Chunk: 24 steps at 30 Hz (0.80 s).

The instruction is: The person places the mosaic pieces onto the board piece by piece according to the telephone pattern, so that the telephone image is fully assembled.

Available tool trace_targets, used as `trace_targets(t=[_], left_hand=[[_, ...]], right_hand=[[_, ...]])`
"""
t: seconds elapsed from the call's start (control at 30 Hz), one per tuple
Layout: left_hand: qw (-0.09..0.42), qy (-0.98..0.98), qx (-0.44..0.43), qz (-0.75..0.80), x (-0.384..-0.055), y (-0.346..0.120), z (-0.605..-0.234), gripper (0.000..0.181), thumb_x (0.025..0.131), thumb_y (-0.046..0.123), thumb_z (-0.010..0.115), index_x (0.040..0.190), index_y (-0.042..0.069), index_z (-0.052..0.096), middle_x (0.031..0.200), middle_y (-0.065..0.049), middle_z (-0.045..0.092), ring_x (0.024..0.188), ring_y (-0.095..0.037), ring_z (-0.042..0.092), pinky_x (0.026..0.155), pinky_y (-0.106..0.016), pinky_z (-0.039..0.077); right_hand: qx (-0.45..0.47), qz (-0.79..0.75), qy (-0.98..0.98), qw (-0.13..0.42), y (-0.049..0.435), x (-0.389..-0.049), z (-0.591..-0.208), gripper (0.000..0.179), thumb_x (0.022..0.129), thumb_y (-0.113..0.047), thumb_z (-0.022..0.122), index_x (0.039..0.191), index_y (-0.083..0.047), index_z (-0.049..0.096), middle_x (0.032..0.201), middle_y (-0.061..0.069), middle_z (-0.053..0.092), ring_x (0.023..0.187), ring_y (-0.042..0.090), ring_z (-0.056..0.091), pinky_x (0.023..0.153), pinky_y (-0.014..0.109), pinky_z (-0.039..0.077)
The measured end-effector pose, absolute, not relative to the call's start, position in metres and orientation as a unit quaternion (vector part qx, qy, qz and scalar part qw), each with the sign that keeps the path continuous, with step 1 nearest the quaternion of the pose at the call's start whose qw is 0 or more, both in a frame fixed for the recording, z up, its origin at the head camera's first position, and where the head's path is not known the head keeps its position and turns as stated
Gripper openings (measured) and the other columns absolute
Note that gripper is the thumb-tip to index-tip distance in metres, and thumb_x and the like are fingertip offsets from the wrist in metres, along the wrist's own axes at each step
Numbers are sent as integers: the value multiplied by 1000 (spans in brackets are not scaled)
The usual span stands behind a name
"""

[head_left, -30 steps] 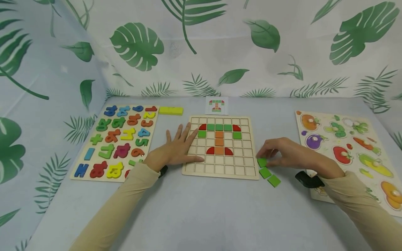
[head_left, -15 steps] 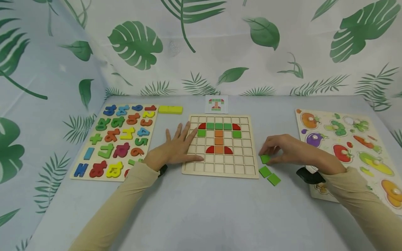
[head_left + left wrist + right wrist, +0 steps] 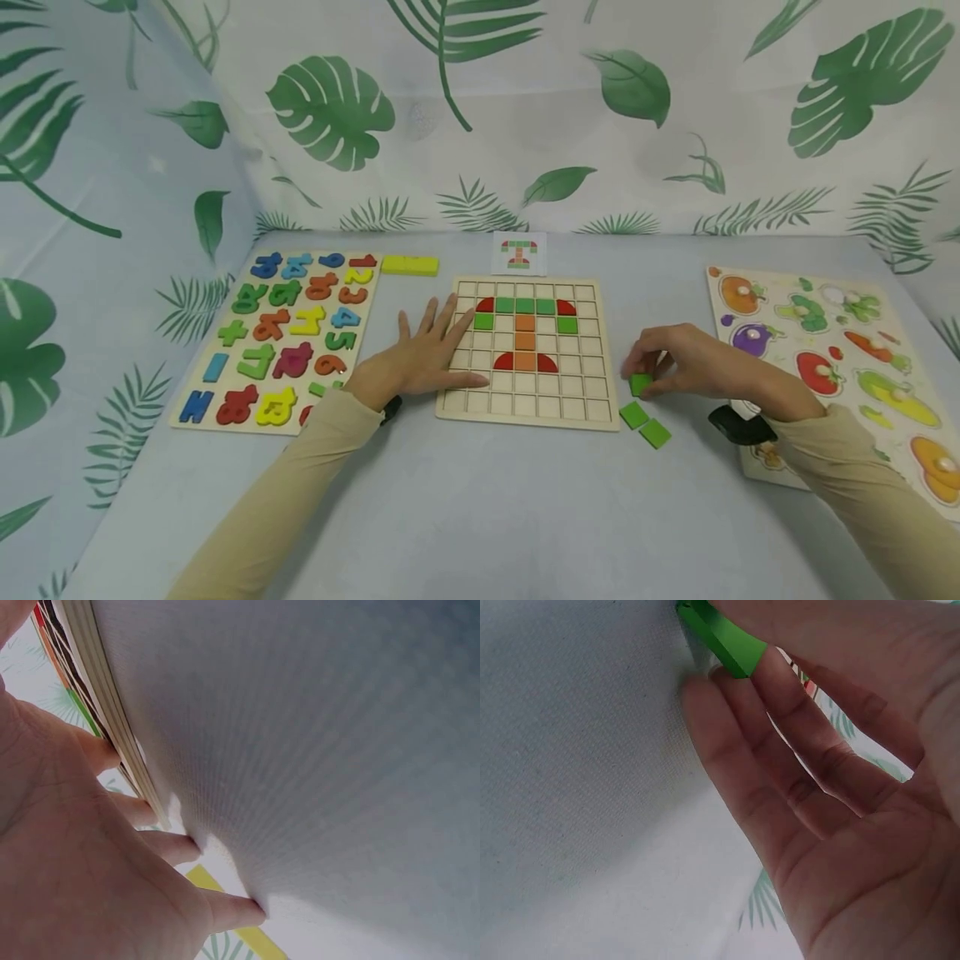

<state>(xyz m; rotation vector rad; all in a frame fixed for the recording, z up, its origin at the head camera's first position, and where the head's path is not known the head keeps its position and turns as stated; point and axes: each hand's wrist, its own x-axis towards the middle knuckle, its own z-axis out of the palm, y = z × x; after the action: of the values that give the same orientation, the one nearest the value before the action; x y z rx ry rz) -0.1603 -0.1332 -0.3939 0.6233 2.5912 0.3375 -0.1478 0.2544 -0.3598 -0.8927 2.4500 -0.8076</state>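
Note:
A wooden grid board (image 3: 525, 402) lies flat in the middle of the head view, with red, green and orange tiles set in its upper and middle cells. Spread over its left edge is my left hand (image 3: 416, 360), fingers straight and thumb reaching onto the lower cells; in the left wrist view some fingertips reach past the board's side to the cloth. Right of the board, my right hand (image 3: 675, 362) pinches a green square tile (image 3: 731, 641) between thumb and fingers, close over the table. Two more green square tiles, one nearer (image 3: 656, 433) and one farther (image 3: 634, 415), lie just below that hand.
A small pattern card (image 3: 519, 253) lies behind the board, with a yellow block (image 3: 409, 265) to its left. On the left is a number puzzle (image 3: 225, 350); on the right, a vegetable puzzle (image 3: 832, 333), partly under the right forearm.
My right hand has drawn the pinched green tile a little to the right, away from the board and the other two tiles. The left hand stays in place.

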Motion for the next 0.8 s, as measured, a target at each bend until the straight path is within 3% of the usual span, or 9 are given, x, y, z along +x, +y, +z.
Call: trace_targets(t=[0.43,0.8], left_hand=[[218,942,225,121,-160,-134,-393,107,97,71,56,170,20,-4,173,-12,-21,158,-39,-19,116,-75,-11],[200,947,228,106,-160,-133,-393,105,97,72,55,171,19,3,175,-13,-14,159,-41,-11,118,-75,-4]], right_hand=[[-325,-295,878,189,256,-149,-356,25,81,4,86,95,-13,75,95,-5,72,85,11,68,78,29,60],[-340,-321,879,94,238,-151,-347,22,83,4,85,93,-14,76,92,-11,71,84,8,68,75,29,60]])
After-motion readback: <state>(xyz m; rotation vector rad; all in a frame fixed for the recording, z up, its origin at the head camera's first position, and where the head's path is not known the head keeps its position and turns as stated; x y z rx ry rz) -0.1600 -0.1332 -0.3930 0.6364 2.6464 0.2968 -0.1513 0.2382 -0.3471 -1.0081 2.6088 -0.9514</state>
